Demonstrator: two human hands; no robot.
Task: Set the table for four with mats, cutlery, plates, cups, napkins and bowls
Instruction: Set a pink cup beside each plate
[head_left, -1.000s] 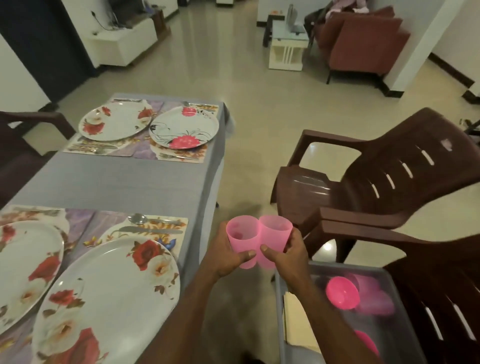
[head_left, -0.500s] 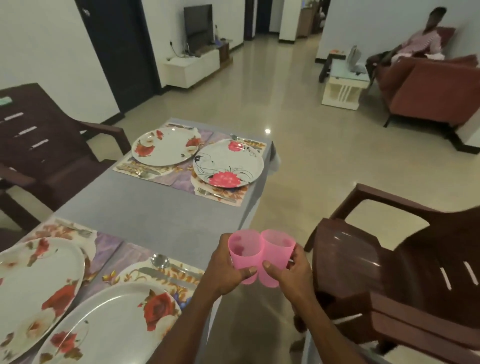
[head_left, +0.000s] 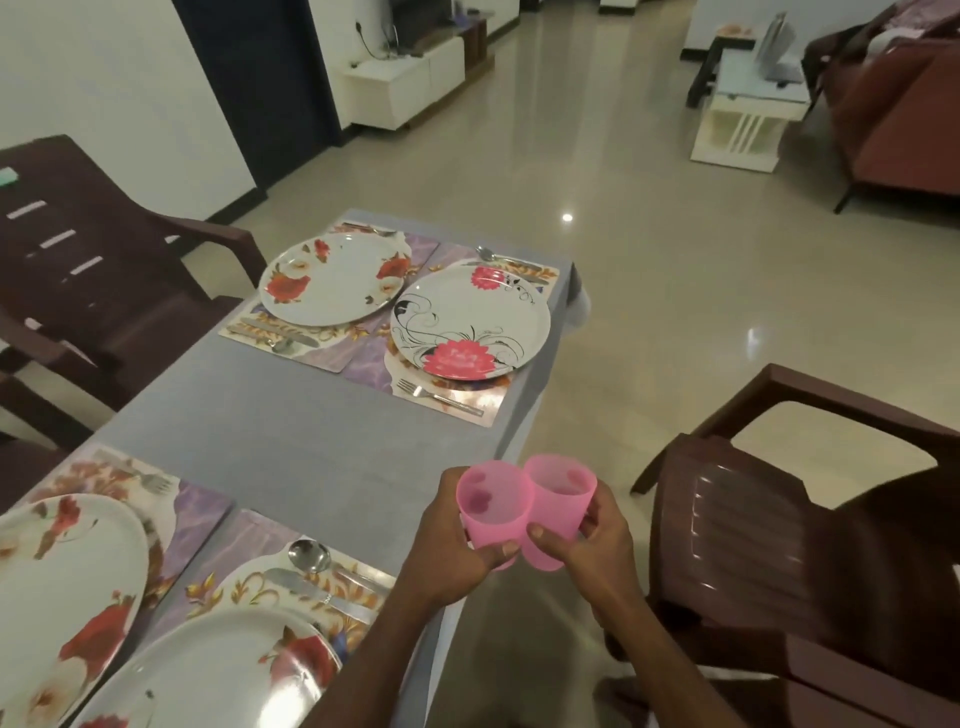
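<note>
Because the two pink cups are carried side by side and touching, just past the desk's (head_left: 291, 447) near right edge over the floor, a loose grip could let one slip and drop, I judge; a hurried reach toward the far settings might also knock the fork (head_left: 439, 397) off its mat (head_left: 467, 410). The left hand (head_left: 457, 551) wraps the left cup (head_left: 491, 512), thumb across its front wall and fingers curled narrowly round the back. The right hand (head_left: 597, 540) holds the right cup (head_left: 558, 512) the same way, thumb pressed low on the wall. Both cups stand upright and look empty. All four mats already bear plates and cutlery; no cups, napkins or bowls are on the desk yet.
</note>
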